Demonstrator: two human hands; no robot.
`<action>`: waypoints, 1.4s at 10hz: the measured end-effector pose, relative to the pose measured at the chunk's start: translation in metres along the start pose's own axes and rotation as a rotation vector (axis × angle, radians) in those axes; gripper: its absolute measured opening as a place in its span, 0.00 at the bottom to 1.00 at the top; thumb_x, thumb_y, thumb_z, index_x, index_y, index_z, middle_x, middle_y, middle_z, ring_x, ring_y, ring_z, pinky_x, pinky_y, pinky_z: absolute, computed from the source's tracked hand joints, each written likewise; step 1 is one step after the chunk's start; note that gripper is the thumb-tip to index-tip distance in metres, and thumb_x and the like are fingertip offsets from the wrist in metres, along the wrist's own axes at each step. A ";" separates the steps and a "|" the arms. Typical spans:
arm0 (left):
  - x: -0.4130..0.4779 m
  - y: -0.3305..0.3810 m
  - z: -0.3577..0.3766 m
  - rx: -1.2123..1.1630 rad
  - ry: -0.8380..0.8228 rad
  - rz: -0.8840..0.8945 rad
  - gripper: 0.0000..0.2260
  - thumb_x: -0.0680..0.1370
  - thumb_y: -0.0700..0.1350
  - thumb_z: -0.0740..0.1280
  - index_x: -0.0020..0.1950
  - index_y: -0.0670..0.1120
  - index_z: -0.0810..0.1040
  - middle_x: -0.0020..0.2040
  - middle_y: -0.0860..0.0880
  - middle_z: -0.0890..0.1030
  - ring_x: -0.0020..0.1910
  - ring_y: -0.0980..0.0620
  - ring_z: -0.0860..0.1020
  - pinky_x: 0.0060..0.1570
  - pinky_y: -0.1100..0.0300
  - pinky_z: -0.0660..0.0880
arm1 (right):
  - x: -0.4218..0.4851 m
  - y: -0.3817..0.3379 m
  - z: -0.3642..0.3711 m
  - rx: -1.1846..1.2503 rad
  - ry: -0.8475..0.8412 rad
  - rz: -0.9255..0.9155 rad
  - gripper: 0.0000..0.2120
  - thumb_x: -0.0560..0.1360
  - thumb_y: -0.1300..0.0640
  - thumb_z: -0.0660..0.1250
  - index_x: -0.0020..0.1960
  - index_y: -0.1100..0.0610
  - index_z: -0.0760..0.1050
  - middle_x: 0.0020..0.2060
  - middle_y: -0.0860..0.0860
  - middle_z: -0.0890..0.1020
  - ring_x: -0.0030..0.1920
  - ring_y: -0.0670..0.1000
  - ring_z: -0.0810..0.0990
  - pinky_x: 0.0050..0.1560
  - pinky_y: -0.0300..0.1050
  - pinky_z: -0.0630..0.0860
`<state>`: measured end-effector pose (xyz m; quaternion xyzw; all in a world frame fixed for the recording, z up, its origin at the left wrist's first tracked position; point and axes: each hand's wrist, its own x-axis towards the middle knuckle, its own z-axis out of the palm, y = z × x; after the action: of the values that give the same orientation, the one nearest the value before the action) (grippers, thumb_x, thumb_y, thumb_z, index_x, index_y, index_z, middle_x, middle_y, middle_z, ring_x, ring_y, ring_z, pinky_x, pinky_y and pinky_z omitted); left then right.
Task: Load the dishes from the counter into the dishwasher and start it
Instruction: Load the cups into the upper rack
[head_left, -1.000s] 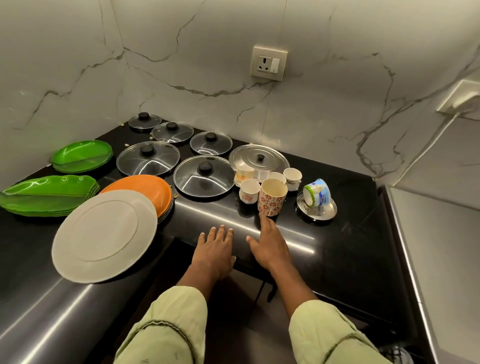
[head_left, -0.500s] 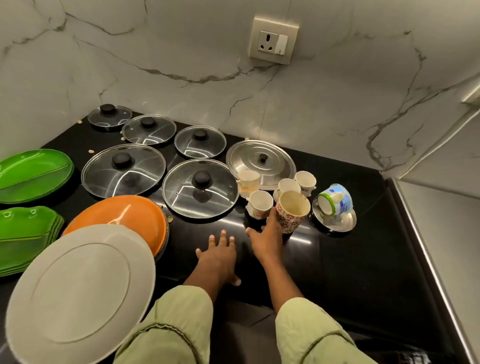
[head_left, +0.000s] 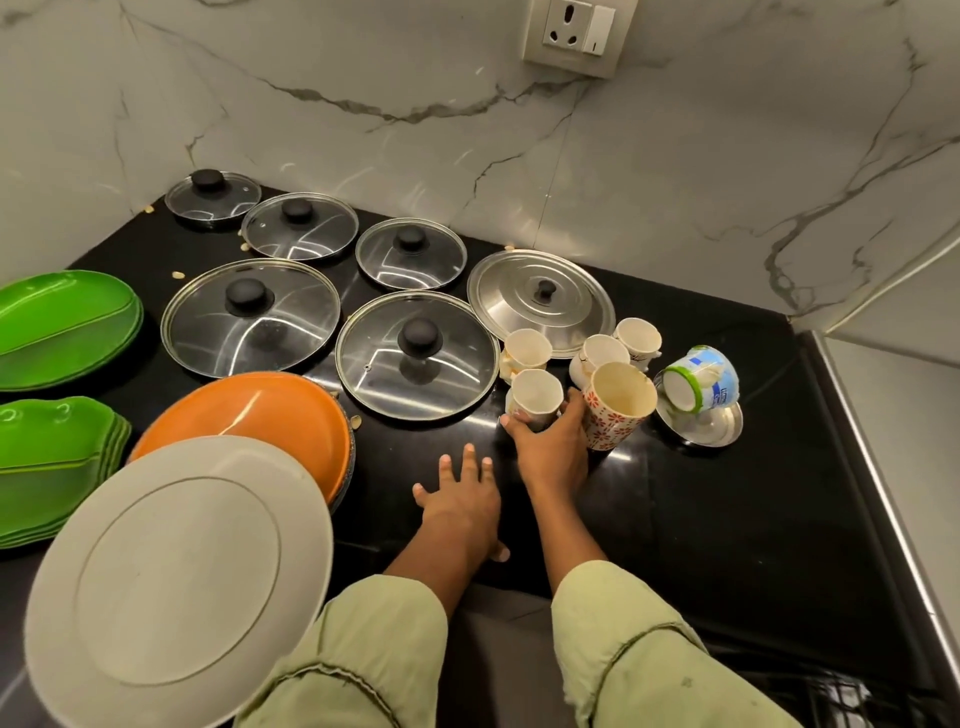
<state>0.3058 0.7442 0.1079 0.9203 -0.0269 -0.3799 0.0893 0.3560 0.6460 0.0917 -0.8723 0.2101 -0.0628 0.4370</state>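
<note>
Fingers (head_left: 571, 408) of the right hand (head_left: 550, 449) grasped the small cup (head_left: 535, 395), which stood upright on the black surface (head_left: 675, 509) directly ahead of the palm, just left of the flowered mug (head_left: 618, 410), while the left hand (head_left: 460, 501) lay flat and released, farther back.

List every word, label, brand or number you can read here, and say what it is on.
On the blue-and-white mug lying on its side on the steel saucer: a blue printed label, too blurred to read.
On the wall socket: no legible marking.
On the flowered mug and the small white cup gripped by the right hand: no text visible.
Nothing else shows writing.
</note>
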 end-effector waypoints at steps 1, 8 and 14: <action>0.001 0.000 0.001 0.005 -0.003 0.000 0.51 0.75 0.54 0.73 0.80 0.45 0.36 0.80 0.44 0.33 0.78 0.36 0.37 0.73 0.31 0.50 | 0.004 -0.002 0.005 -0.022 0.033 0.020 0.42 0.66 0.46 0.78 0.74 0.51 0.61 0.67 0.52 0.74 0.66 0.57 0.73 0.60 0.52 0.72; -0.008 -0.008 0.007 -0.025 0.139 0.049 0.50 0.74 0.56 0.74 0.82 0.49 0.41 0.81 0.45 0.39 0.79 0.39 0.41 0.74 0.32 0.52 | -0.057 0.049 -0.051 0.147 -0.007 -0.105 0.36 0.64 0.47 0.80 0.66 0.49 0.66 0.60 0.48 0.78 0.59 0.49 0.76 0.54 0.46 0.75; -0.142 0.115 0.154 0.036 0.591 0.066 0.32 0.83 0.55 0.57 0.82 0.50 0.46 0.82 0.46 0.43 0.80 0.46 0.44 0.78 0.45 0.44 | -0.126 0.155 -0.190 0.219 -0.075 -0.266 0.34 0.64 0.52 0.81 0.66 0.54 0.70 0.58 0.50 0.80 0.56 0.51 0.79 0.50 0.41 0.73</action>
<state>0.0988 0.6255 0.1213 0.9911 -0.0364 -0.0918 0.0893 0.1382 0.4769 0.0943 -0.8413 0.0683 -0.1098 0.5249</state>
